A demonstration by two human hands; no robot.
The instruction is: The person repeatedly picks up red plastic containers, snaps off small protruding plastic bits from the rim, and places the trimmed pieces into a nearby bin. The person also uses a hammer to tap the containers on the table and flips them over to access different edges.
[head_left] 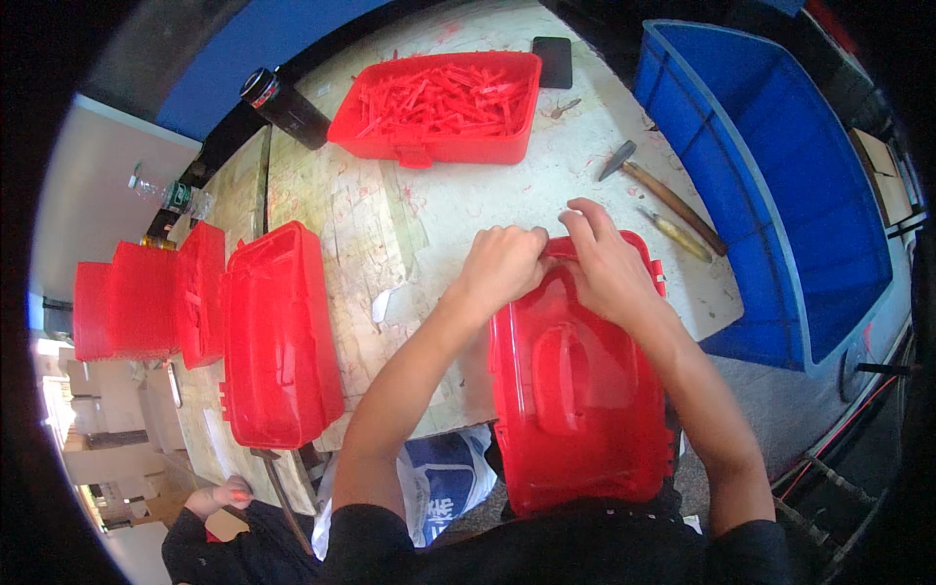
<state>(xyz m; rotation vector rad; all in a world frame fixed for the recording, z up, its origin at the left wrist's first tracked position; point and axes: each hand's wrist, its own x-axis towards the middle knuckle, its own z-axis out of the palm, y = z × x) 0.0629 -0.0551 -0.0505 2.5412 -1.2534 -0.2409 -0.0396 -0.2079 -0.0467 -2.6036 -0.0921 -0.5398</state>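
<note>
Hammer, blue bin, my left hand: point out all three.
Hammer (671,201): head view, on the wooden handle.
Blue bin (697,134): head view, on its left wall.
Left hand (502,261): head view, on the back of the hand.

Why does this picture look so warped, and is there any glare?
Head view: wide fisheye lens, so the blue crate's straight edges bow and black surrounds the image; head view: white glare on the glossy red case at lower centre; head view: the far lower left looks washed out by bright light.
</note>
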